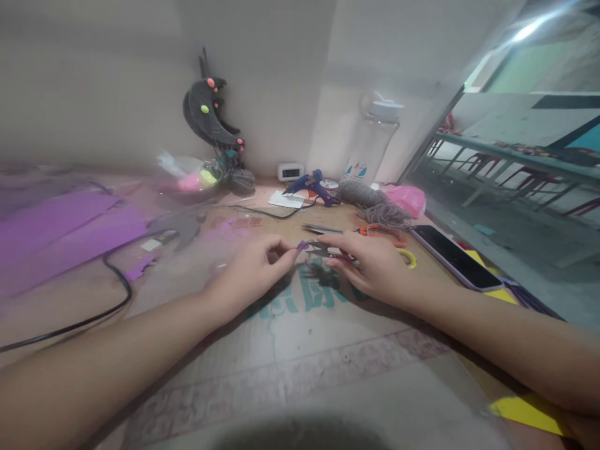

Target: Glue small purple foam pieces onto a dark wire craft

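Note:
My left hand (255, 264) pinches a small purple scrap (302, 246) between thumb and fingertips at the middle of the table. My right hand (370, 259) is closed round a small pair of dark snips (323, 249), whose tips meet the scrap. Both hands hover just above a cardboard sheet (300, 337) with green print. Orange-handled scissors (375, 230) lie just behind my right hand.
Purple foam sheets (60, 234) and a black cable (117, 281) lie left. At the back stand a dark foam ornament (210, 119), a blue glue gun (312, 185), grey yarn (375, 203), a clear bottle (375, 140). A phone (452, 256) and yellow paper (529, 412) lie right.

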Demonstrator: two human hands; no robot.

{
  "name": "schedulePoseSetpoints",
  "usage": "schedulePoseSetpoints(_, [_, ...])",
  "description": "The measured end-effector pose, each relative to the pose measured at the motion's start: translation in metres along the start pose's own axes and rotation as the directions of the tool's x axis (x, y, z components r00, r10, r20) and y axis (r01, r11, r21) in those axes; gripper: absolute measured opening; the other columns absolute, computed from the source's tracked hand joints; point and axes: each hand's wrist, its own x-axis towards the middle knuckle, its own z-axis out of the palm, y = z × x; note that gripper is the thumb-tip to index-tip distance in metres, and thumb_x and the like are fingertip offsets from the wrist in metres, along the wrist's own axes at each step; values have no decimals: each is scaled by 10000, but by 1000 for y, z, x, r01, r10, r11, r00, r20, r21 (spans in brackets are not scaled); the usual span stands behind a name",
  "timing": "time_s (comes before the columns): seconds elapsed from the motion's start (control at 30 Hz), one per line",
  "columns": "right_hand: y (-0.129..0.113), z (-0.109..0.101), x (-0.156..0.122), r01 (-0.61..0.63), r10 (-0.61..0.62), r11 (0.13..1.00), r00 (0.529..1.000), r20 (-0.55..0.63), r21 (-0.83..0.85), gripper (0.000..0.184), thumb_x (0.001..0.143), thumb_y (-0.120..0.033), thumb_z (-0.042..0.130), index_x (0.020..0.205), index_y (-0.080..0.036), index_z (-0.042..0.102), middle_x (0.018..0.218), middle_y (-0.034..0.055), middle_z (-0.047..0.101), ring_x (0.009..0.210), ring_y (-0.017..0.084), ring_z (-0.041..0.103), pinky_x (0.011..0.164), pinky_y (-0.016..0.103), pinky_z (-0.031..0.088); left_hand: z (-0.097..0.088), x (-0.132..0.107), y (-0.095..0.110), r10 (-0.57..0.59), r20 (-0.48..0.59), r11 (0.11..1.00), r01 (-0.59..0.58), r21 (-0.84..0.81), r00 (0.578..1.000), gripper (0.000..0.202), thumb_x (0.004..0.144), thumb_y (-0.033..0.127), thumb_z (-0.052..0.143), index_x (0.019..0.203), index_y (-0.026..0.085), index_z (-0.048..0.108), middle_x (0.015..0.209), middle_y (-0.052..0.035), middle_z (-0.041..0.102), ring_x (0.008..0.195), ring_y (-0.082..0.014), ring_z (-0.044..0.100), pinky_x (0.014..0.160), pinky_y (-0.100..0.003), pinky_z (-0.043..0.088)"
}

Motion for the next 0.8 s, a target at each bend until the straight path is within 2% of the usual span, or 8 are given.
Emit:
schedulePoseSetpoints(0.13, [2,6,0,100,-119,978,988,-101,-180,299,930,-318,527,1146,-162,664,784,48,683,652,147,596,564,258,365,0,-1,-1,21,-20,998,-20,51,1000,206,870,338,514,755,196,608,722,-1,660,664,-155,596,631,-270,436])
schedulePoseSetpoints(0.27, [0,8,3,139,-168,966,978,-123,-220,264,929,-291,528,1107,-179,687,709,21,651,601,129,562,545,258,339,0,-1,-4,29,-3,998,-29,57,1000,221,876,362,501,780,193,608,756,-21,681,693,-168,618,624,-275,440])
schedulePoseSetpoints(0.8, [-1,11,0,103,-118,968,992,-52,-230,305,943,-332,500,1142,-188,680,762,38,678,629,133,575,546,252,339,-1,-2,0,14,13,997,-15,73,1000,227,861,362,495,753,201,614,743,-15,661,689,-174,578,627,-286,404])
